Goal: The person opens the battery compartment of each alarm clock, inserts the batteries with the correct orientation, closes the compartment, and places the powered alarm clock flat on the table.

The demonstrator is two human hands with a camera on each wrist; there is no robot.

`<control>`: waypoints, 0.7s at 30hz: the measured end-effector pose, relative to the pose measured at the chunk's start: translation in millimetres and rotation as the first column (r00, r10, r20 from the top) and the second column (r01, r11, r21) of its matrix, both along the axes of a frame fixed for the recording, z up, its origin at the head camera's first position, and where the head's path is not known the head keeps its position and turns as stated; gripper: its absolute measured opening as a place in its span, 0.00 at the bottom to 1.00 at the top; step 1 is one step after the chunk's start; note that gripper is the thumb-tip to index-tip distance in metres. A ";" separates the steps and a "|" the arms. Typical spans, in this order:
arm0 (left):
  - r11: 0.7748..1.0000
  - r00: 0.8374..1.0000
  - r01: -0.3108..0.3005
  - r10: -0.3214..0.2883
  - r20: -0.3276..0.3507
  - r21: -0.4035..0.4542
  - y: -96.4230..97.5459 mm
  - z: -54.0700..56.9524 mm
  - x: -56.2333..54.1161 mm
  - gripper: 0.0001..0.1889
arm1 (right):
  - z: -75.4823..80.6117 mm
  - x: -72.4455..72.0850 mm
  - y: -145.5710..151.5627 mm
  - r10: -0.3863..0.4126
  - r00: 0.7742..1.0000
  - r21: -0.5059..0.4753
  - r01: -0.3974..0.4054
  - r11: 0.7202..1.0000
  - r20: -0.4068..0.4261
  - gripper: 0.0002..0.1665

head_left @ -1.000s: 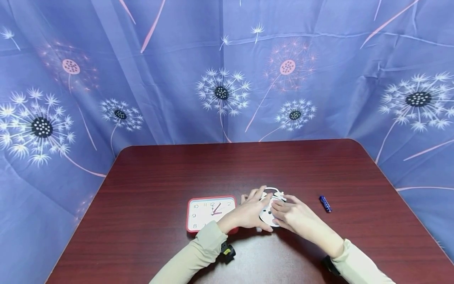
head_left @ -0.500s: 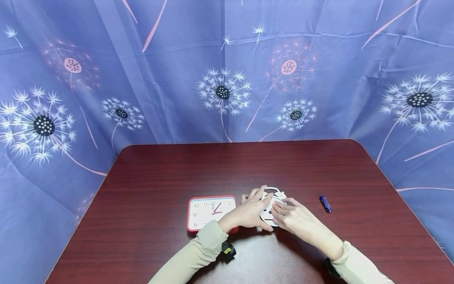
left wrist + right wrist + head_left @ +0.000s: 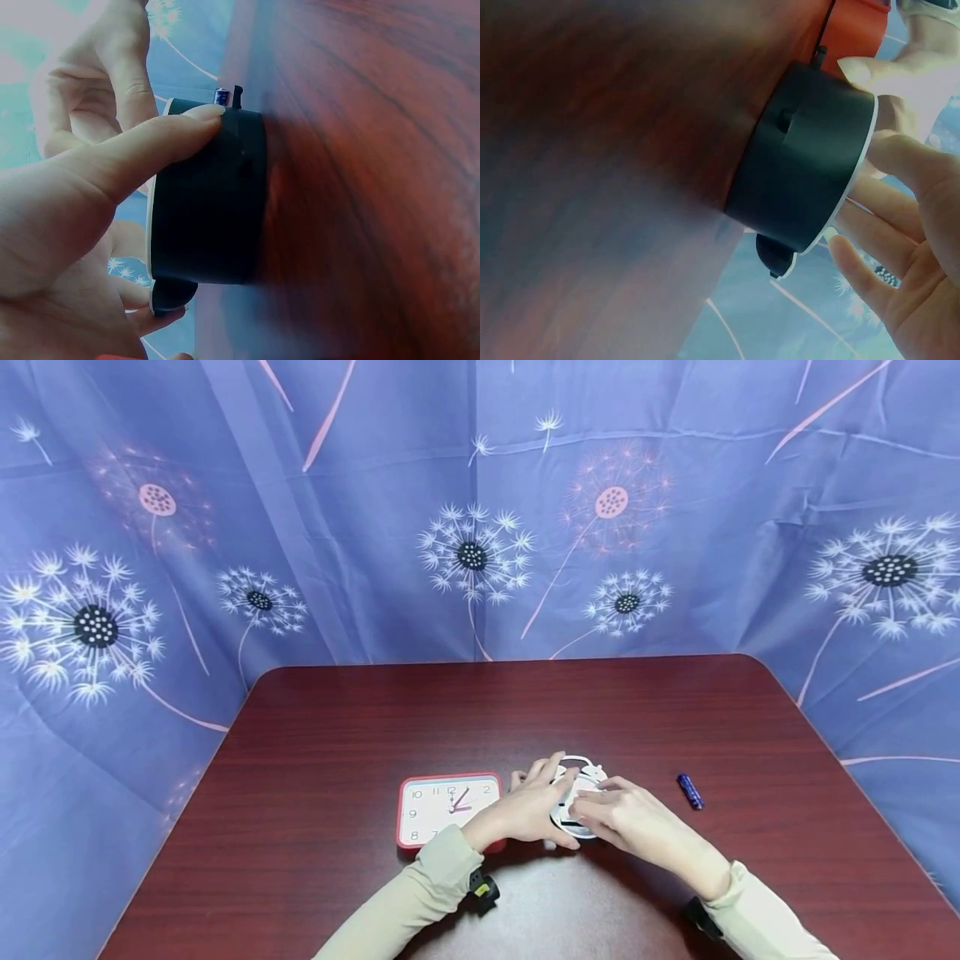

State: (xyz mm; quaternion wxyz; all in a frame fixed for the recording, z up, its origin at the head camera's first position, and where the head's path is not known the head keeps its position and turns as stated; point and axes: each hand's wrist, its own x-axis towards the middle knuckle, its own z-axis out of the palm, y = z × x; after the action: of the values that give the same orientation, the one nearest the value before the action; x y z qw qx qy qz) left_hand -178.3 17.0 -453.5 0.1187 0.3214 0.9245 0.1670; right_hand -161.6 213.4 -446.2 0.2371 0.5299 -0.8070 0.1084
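Observation:
A small twin-bell alarm clock [image 3: 587,784] lies flat on the table, white side up. Its black casing [image 3: 206,202] shows in the left wrist view, a bell and small foot sticking out. My left hand [image 3: 528,810] grips the casing from the left, thumb on the near side and fingers round the far side. Bent over the upper side is my right hand [image 3: 626,814], its fingertips touching the white surface. Beside them a dark strip shows. Whether the right fingertips pinch a part is hidden.
A red-framed rectangular clock [image 3: 429,810] lies face up at the left, partly under my left wrist. A blue battery [image 3: 690,792] lies to the right on the dark red wooden table [image 3: 337,735]. Behind hangs a blue dandelion-print curtain [image 3: 375,527].
My right fingertips have shifted slightly left on the clock's upper side and look more bent. A dark strip now shows near its lower edge. My left hand keeps its grip.

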 end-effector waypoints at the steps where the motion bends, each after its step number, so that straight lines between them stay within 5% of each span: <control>1: 1.000 1.000 0.001 -0.001 -0.001 0.002 0.1 -0.2 0.0 0.53 | 0.5 0.1 -0.3 0.009 1.000 0.010 -0.008 1.000 -0.016 0.08; 7: 1.000 1.000 0.003 -0.004 0.004 0.008 0.6 -0.7 -0.4 0.53 | 0.5 -1.0 0.7 0.055 0.993 0.049 -0.050 0.998 -0.102 0.15; 21: 1.000 1.000 -0.001 0.001 0.001 -0.007 -0.2 1.0 0.8 0.53 | -1.9 -2.6 3.8 0.052 0.999 -0.021 -0.051 0.998 0.014 0.19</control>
State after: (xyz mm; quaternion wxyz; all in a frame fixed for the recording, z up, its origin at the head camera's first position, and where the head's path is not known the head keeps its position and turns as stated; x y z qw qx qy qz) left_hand -177.4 16.8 -452.5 0.1201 0.3206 0.9252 0.1637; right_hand -164.2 217.2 -448.1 0.2339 0.5473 -0.7936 0.1264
